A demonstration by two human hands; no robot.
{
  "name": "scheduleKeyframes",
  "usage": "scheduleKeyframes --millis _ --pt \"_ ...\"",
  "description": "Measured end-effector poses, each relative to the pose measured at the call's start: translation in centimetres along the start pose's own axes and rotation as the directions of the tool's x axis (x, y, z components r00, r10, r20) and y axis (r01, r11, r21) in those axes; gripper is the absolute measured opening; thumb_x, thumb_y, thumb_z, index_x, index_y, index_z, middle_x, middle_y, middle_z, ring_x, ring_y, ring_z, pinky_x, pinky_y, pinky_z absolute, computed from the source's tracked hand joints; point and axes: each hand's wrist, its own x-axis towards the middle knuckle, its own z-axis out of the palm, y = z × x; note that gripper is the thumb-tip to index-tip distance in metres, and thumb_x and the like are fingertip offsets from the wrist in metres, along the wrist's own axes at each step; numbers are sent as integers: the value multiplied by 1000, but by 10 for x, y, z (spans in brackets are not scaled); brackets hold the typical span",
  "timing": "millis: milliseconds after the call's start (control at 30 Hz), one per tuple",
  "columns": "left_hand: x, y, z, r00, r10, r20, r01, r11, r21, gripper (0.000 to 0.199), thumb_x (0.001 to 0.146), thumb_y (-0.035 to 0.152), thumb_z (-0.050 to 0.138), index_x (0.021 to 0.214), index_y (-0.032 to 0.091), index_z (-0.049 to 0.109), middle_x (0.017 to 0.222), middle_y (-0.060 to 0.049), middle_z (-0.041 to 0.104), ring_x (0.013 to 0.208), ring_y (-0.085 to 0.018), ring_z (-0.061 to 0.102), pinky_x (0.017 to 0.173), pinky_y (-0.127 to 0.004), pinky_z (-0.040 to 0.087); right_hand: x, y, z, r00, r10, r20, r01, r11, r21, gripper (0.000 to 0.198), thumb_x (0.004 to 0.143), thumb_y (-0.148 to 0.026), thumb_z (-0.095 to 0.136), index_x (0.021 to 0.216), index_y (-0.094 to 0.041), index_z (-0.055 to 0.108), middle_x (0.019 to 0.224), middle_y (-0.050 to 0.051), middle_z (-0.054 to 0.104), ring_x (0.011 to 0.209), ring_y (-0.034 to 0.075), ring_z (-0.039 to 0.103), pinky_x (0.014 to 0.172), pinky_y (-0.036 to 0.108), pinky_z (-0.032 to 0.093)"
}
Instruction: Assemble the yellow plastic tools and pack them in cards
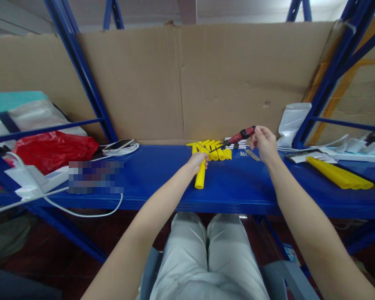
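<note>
My left hand (200, 162) is closed around a yellow tube-like piece (200, 180), whose near end points toward me above the blue shelf. In my right hand (264, 143), the fingertips pinch the rear end of a screwdriver (237, 137) with a red and black handle. Its thin shaft slants down and left to the yellow piece by my left hand; whether the tip touches cannot be made out. Just behind my left hand lie several similar yellow pieces (215, 155) in a row. Small metal parts (243, 153) and a flat metal strip (252, 155) lie beneath my right hand.
A cardboard panel (137, 83) stands behind the blue shelf (162, 166). Left are a red bag (54, 151), a phone (120, 144) on coiled white cable and a power strip (54, 178). Right are yellow lengths (339, 174), a white pouch (293, 123) and plugs (356, 148).
</note>
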Motion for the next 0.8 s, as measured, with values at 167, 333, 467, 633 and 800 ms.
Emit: scheduleKeyframes --millis 167,333,467,633,800 --pt "0 -1 1 1000 -2 6 2 1000 2 18 83 4 52 81 20 45 48 9 42 34 -7 37 42 -19 30 5 14 -4 986 -134 -99 115 977 -178 42 70 -54 82 77 -23 53 59 -6 49 49 9 46 45 22 38" --pt "-1 0 2 999 3 39 -4 1000 28 21 88 3 44 76 20 43 45 9 41 33 -7 36 41 -20 29 8 24 -10 951 -303 -66 256 886 -386 34 82 -52 70 85 -23 54 75 -1 55 72 15 57 65 28 49" --pt "-3 1 3 999 10 38 -11 1000 25 21 87 2 45 77 21 42 44 9 41 33 -7 36 40 -20 29 4 23 -13 929 -369 -3 320 809 -494 22 90 -44 56 94 -22 57 86 2 59 86 19 59 78 34 51" --pt "-7 3 4 999 16 39 -17 999 28 22 86 1 45 76 20 43 44 9 41 33 -7 36 39 -20 29 -2 18 -14 902 -426 68 386 725 -570 21 90 -36 49 103 -21 58 94 6 61 91 21 60 87 39 50" --pt "-7 3 3 999 27 31 -28 999 37 23 87 2 45 74 20 42 44 8 42 33 -7 36 39 -21 29 -5 15 -12 867 -477 145 460 651 -604 26 90 -38 47 108 -21 57 101 9 61 96 25 62 90 43 51"
